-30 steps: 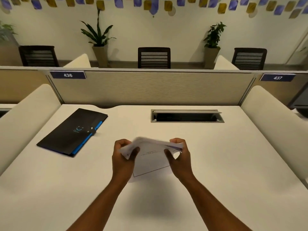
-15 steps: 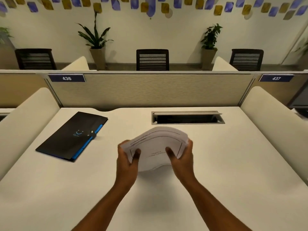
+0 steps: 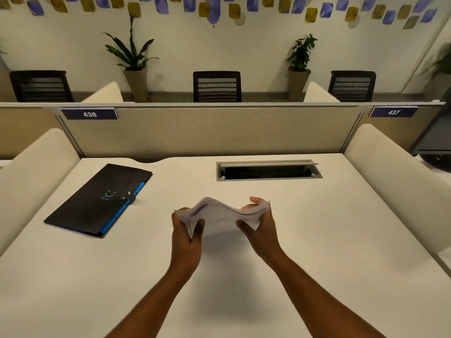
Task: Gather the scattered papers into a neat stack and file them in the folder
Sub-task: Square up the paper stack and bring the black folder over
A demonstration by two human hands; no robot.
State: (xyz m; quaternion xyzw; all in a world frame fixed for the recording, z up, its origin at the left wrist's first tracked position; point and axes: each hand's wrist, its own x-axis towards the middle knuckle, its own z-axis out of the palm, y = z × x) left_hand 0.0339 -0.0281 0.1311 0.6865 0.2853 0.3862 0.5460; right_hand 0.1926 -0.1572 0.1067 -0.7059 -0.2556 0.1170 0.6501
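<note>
A bundle of white printed papers is held above the middle of the white desk, bowed and rippled along its top edge. My left hand grips its left side, thumb on the front. My right hand grips its right side, fingers curled over the top edge. A black folder with a blue edge and an elastic clasp lies shut on the desk at the left, well apart from both hands.
A metal cable hatch is set into the white desk behind the papers. Padded cream dividers flank the desk and a beige partition closes the back. Chairs and potted plants stand beyond.
The papers were raised with their face toward me half a second ago; now they sit lower and flatter, bowed between both hands. My right hand's fingers have shifted over the top edge.
</note>
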